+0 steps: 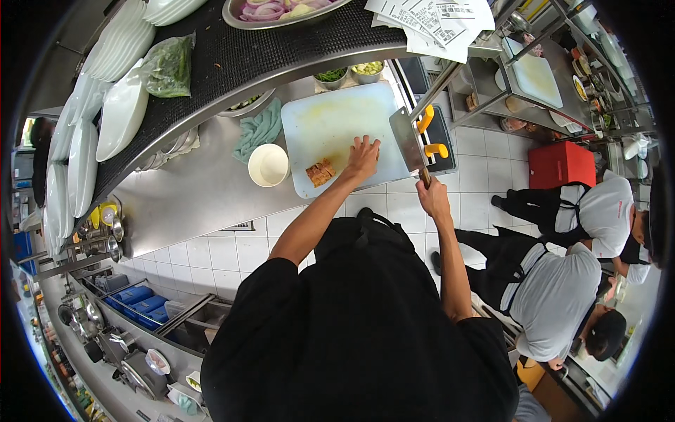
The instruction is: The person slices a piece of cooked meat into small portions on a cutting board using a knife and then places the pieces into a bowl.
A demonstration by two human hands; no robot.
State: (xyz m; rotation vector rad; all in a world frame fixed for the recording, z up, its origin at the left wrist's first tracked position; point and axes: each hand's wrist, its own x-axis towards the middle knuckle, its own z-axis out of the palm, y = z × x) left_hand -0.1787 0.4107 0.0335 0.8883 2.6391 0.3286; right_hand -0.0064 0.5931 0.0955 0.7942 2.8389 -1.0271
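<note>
My right hand (434,197) grips the wooden handle of a cleaver (407,139), just past the right edge of a white cutting board (321,124). The wide blade points away from me, its tip end over the board's right side. My left hand (364,158) is on the board, fingers spread and bent downward; what is under the palm is hidden. To its lower left lies a cut block of browned, crisp-skinned food, perhaps roast meat (320,172), in several pieces. A cream-coloured tub (268,165) stands against the board's left edge, with a crumpled green cloth (258,129) behind it.
Metal bowls of chopped greens (331,76) and pale green pieces (367,68) stand behind the board. Overhead runs a shelf (232,63) with white plates (118,42), bagged greens (169,66) and printed slips (435,26). Yellow-orange handles (436,150) jut out at right. Two co-workers (553,279) stand to the right.
</note>
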